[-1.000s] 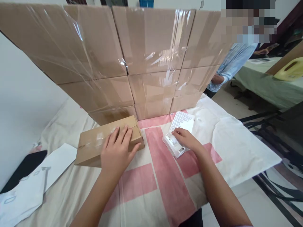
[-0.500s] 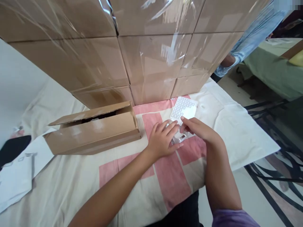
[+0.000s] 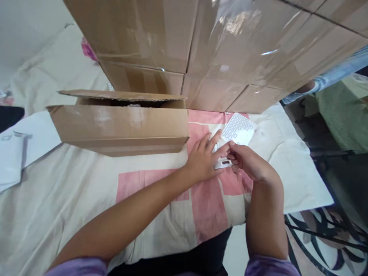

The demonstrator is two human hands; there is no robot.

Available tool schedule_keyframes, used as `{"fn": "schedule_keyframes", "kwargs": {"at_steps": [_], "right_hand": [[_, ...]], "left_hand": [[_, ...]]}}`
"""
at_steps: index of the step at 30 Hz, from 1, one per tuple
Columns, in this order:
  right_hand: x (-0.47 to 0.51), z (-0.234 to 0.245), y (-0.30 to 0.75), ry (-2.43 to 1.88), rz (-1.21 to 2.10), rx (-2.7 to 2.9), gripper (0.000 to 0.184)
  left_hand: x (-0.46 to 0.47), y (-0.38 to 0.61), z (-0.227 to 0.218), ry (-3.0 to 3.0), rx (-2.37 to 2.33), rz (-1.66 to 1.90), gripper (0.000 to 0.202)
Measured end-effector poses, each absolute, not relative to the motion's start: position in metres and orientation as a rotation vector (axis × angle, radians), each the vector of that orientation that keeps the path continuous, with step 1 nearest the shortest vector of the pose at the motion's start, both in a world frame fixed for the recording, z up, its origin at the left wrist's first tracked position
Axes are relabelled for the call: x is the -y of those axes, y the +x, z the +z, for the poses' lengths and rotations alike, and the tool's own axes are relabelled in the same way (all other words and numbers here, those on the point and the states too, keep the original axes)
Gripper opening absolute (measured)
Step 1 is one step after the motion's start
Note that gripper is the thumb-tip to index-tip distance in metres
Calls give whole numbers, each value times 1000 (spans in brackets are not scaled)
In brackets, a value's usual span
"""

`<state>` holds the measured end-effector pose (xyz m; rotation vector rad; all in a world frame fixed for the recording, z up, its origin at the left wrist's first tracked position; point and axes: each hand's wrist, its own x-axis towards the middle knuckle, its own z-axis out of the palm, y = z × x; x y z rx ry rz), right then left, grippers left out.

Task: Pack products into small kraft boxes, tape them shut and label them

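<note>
Head view: a tall stack of cartons (image 3: 155, 34) fills the top of the frame and closes off most of what lies behind it. In front of it, left of centre, a cardboard box (image 3: 117, 124) rests on the patterned cloth (image 3: 77, 191), its upper flap raised over a dark gap. White papers (image 3: 41, 132) lie at the left edge beside a black object (image 3: 10, 117), and a crumpled pink piece (image 3: 88, 50) sits at upper left. At the right edge, a person's light blue sleeve (image 3: 342, 71) shows past the stack, with green fabric (image 3: 339, 111) below it.

The white plastic item (image 3: 220, 165) is just right of centre, largely covered by the hands. The left hand (image 3: 202, 159) lies over it palm down, fingers spread rather than closed, the index fingertip reaching the right thumb. The right hand (image 3: 248, 163) is curled at the item's right side, thumb and fingertips close together; whether they pinch anything I cannot tell. Just above, a white sheet (image 3: 244, 130) carries rows of small outlined shapes.

Clear, glossy film wraps the smooth brown cartons in creases and bright streaks. The box is long and boxy, its flap edge rough and corrugated. The cloth is wrinkled cream with flat pink rectangles; the plastic item has 1 small rectangular slot.
</note>
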<state>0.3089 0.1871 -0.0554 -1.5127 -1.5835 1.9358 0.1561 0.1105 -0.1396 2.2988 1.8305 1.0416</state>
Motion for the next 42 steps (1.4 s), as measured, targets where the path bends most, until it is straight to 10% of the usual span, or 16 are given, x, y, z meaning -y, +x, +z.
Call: {"fn": "schedule_keyframes", "kwargs": {"at_steps": [31, 42], "right_hand": [[-167, -58, 267, -1412, 810, 2003, 45], [-153, -66, 288, -1562, 918, 1843, 44]], "left_hand": [[-112, 152, -122, 1852, -2126, 935, 94], [-112, 149, -123, 1910, -2073, 934, 100]]}}
